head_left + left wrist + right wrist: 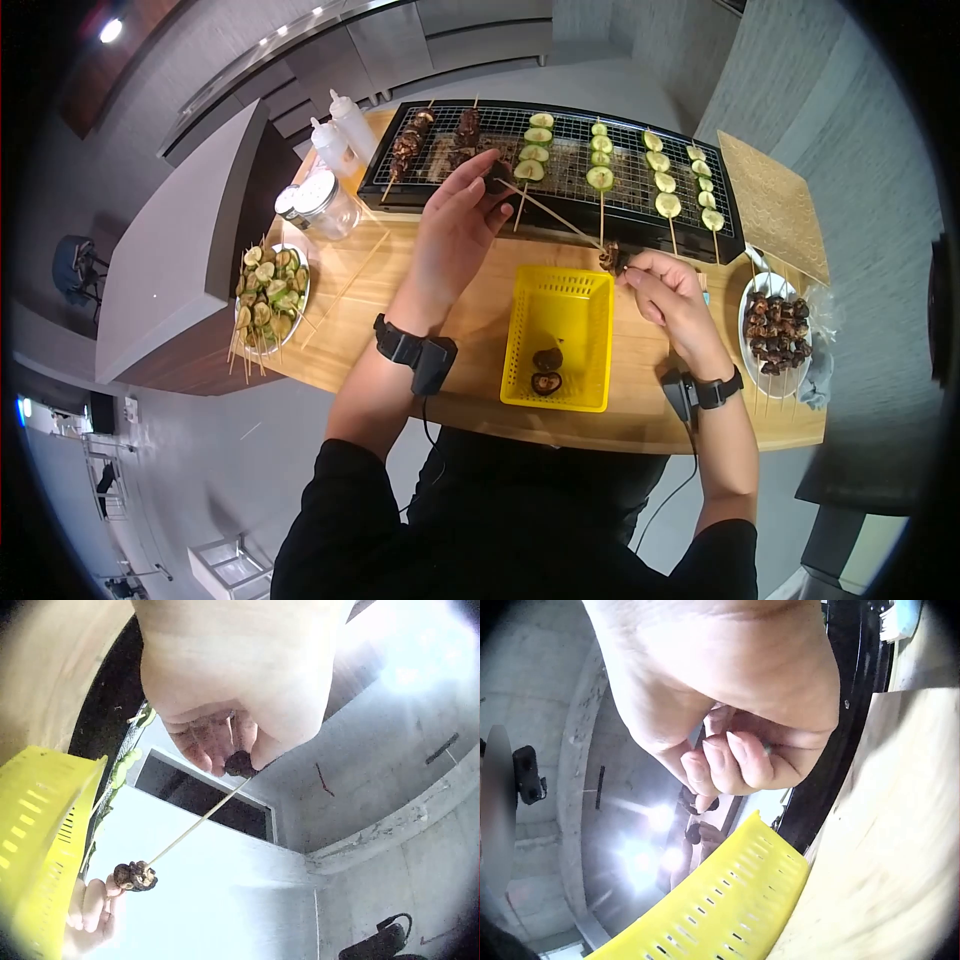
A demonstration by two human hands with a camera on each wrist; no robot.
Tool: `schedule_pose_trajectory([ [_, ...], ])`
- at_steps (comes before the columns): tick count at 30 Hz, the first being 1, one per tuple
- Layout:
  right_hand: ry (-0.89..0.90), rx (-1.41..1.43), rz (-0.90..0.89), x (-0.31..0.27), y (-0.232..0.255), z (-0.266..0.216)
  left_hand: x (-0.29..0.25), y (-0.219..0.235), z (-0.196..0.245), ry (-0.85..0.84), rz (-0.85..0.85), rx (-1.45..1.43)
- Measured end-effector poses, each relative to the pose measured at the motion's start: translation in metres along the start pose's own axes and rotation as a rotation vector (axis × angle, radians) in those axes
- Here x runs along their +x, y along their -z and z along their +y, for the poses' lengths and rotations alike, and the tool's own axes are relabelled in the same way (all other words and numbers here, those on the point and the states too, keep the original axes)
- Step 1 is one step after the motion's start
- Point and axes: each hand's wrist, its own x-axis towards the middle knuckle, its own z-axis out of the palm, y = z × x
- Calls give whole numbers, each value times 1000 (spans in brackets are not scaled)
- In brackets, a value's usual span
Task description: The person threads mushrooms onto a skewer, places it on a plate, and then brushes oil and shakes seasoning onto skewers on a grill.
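Wooden skewer [555, 217] slants from curled right hand [676, 298].

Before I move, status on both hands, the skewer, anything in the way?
Left hand pinching dark piece at skewer tip. Right hand gripping its loaded end. Yellow basket close beside right hand.

The basket [520, 340] was bright yellow, the grill [400, 197] black, the bench [455, 385] pale brown with wood grain.

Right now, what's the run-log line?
left hand: pinches dark piece at skewer tip; right hand: holds skewer; yellow basket: two dark pieces
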Motion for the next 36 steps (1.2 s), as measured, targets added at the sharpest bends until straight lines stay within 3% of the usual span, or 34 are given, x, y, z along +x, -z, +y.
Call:
schedule_pose_trajectory([
  [22, -21, -19, -13, -1, 1, 0, -1, 1, 0, -37, 35, 114],
  [36, -28, -19, -49, -2, 2, 0, -6, -18, 0, -78, -77, 415],
])
